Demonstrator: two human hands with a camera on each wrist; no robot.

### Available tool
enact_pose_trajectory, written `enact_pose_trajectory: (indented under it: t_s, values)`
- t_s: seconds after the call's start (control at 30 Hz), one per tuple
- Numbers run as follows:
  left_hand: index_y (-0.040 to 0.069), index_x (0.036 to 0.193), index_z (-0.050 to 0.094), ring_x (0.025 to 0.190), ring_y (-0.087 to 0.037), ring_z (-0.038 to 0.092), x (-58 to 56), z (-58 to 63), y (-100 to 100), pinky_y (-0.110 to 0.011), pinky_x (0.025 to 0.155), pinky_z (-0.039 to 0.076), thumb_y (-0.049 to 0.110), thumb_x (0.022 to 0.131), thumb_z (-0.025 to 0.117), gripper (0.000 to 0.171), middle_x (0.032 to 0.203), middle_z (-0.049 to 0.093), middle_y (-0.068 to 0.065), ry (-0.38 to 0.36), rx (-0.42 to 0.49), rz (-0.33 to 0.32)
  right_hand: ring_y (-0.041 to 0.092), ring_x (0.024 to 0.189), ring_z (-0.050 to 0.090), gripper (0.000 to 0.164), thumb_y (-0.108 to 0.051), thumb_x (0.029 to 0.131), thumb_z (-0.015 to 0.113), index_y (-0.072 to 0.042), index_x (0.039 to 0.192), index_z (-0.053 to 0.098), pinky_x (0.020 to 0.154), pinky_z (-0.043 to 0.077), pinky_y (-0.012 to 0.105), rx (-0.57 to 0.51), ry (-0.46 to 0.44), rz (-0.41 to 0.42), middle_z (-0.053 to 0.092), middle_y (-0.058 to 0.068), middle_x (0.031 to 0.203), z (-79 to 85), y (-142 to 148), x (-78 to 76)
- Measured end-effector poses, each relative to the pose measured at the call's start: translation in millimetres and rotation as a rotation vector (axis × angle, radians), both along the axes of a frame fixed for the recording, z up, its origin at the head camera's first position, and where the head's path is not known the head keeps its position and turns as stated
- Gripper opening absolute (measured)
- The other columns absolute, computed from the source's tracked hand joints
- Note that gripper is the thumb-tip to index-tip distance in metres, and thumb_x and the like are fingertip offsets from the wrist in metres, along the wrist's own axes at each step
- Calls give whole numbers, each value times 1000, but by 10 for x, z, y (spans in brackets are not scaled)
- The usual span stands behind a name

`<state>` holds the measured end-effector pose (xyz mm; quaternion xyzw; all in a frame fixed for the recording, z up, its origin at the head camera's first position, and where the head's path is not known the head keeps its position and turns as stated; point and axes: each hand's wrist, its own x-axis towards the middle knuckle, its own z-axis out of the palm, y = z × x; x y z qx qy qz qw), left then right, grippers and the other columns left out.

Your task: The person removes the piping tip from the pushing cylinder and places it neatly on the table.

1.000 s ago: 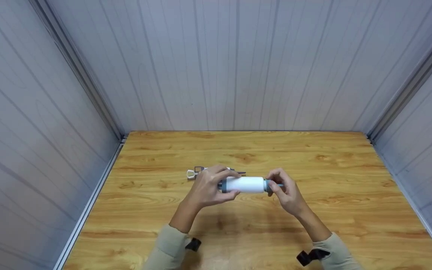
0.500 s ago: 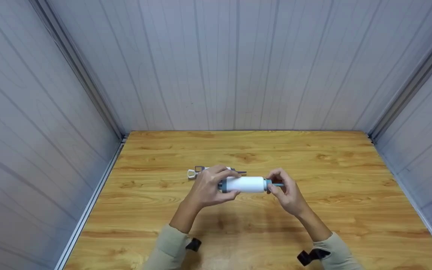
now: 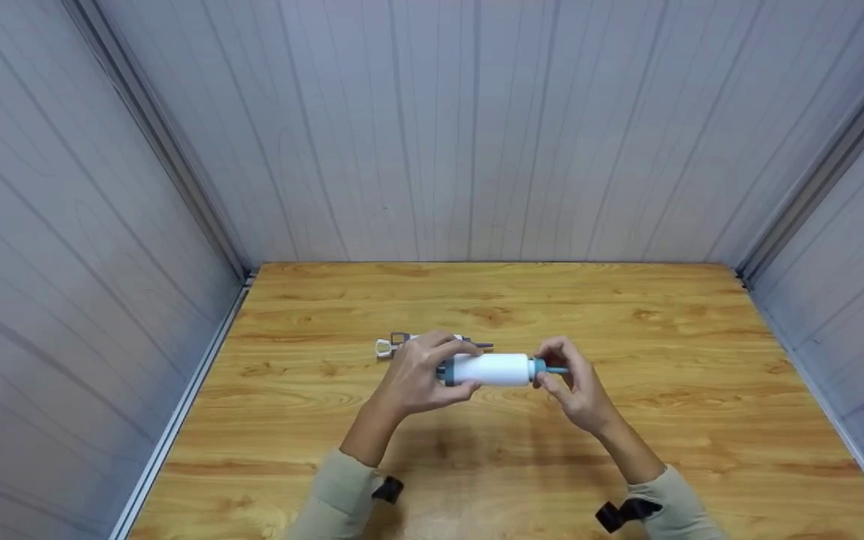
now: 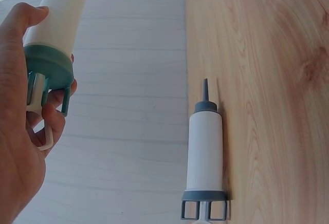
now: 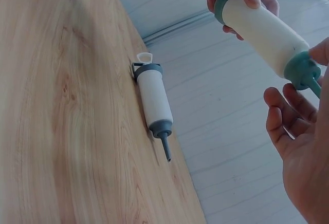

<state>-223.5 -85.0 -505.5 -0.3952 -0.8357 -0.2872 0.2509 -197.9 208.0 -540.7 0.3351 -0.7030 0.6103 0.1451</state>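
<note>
A large plastic syringe [image 3: 490, 369] with a white barrel is held level above the table. My left hand [image 3: 421, 375] grips its plunger end, with the thumb on the barrel and fingers around the teal finger loops [image 4: 66, 100] and the pale plunger handle [image 4: 47, 135]. At the other end, my right hand [image 3: 578, 390] pinches the teal nozzle cap [image 5: 297, 70]. Its thumb [image 5: 320, 52] lies on the cap, and the other fingers are loosely curled beneath. A thin teal nozzle tip [image 3: 556, 370] points right.
On the wooden table [image 3: 327, 465] lies a second syringe [image 4: 205, 152], white with dark grey ends, just behind my left hand. Its nozzle also points right in the head view. Pale panel walls [image 3: 469, 135] enclose the table at the back and sides.
My right thumb has slid down across the nozzle cap, leaving more of the cap and tip showing. The left hand and the barrel stay in place.
</note>
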Motion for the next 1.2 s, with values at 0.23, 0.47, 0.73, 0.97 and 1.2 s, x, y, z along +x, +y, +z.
enact_pose_trajectory:
  t_s: [0.23, 0.47, 0.73, 0.97, 1.2]
  values:
    - [23, 118, 83, 88, -20, 77, 2, 5, 3, -35, 72, 65, 39, 89, 92, 35, 109, 81, -5, 14, 1, -2, 5, 81, 68, 14, 12, 110, 47, 11, 118, 59, 67, 60, 24, 6, -62, -64, 69, -7, 101, 38, -12, 18]
    - [22, 118, 82, 88, -21, 78, 14, 14, -7, -35, 71, 65, 38, 88, 93, 36, 109, 81, -6, 7, -4, 8, 3, 81, 67, 11, 11, 110, 48, 11, 116, 58, 65, 59, 24, 9, -91, -77, 69, -10, 100, 36, -25, 19]
    - [23, 119, 83, 88, -21, 78, 31, 7, -10, -36, 71, 66, 39, 89, 92, 35, 108, 81, -6, -1, -10, 23, 9, 83, 66, 14, 16, 104, 53, 12, 117, 56, 70, 58, 21, -8, -50, -39, 65, -9, 103, 16, -28, 14]
    - [23, 119, 82, 90, -21, 77, 14, -3, -9, -36, 71, 65, 39, 88, 93, 37, 109, 81, -6, 13, -12, 22, 8, 84, 68, 22, 20, 97, 56, 15, 118, 54, 73, 60, 22, -29, 1, 21, 64, 1, 103, -4, -9, -16]
    - [23, 119, 82, 89, -21, 77, 5, 1, -7, -35, 70, 64, 39, 88, 93, 36, 109, 81, -6, 31, -5, 18, 18, 82, 69, 24, 22, 95, 57, 16, 118, 53, 75, 61, 22, -31, 18, 36, 65, 2, 105, -10, 5, -31]
